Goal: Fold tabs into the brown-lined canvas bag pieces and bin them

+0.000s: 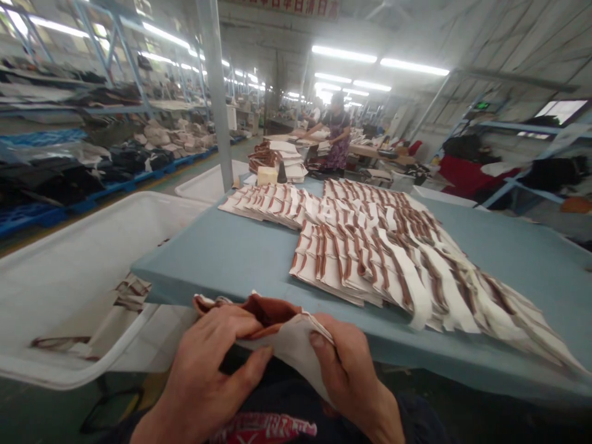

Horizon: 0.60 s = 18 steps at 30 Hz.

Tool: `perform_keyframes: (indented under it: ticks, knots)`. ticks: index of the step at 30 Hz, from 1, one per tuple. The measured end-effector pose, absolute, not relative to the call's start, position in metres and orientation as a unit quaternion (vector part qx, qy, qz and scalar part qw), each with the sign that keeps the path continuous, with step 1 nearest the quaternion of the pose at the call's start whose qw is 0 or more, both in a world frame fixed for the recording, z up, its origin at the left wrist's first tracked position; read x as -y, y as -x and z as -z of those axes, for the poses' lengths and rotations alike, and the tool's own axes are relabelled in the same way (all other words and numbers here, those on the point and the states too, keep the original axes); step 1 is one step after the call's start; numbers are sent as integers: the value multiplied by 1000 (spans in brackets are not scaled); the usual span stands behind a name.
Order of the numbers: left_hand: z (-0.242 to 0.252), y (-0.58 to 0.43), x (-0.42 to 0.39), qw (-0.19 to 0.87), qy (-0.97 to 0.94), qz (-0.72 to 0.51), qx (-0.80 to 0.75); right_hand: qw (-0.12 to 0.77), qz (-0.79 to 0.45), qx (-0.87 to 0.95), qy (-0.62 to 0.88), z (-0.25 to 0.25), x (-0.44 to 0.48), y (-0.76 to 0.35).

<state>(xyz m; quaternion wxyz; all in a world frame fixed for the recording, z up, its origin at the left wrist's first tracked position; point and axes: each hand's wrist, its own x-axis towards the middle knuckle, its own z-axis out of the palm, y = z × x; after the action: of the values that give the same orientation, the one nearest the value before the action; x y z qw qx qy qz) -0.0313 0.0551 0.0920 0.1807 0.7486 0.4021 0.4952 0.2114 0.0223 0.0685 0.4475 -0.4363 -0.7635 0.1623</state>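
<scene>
Between my hands, at the near edge of the table, is a cream fabric piece [300, 345] with a rust-brown inner side showing. My left hand [213, 357] grips its left part, fingers bent over the brown fold and thumb below. On the right, my right hand [349, 364] pinches the cream edge between thumb and fingers. The fabric's lower part hangs toward my body, partly hidden by the hands. Beyond them, overlapping rows of cream pieces with brown edges [342, 259] lie on the table, with white strips [407, 277] across some.
The blue-green covered table [185, 259] stretches ahead. A white plastic bin [92, 222] with a few fabric pieces stands at its left, near a metal post [217, 92]. Folded cream stacks [287, 157] rise at the back, where a person [337, 132] stands. Loaded shelves line the left.
</scene>
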Motion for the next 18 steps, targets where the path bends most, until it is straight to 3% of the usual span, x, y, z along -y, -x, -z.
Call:
perform_keyframes:
  ticks: [3,7,9,13,18]
  knots:
    - [-107,30,-44,266,-748,-454,-404,427,-197,731,495,-70,-2,-207]
    - [-111,32,-47,404,-703,-384,-441,303,-290,773,476,-61,-16,-199]
    - [-107,34,-52,440,-689,-358,-451,275,-247,804,465,-56,-31,-197]
    - [-103,33,-57,447,-689,-339,-458,273,-140,834,459,-50,-47,-200]
    - [-105,29,-58,427,-672,-356,-488,260,-163,839,449,-63,-36,-201]
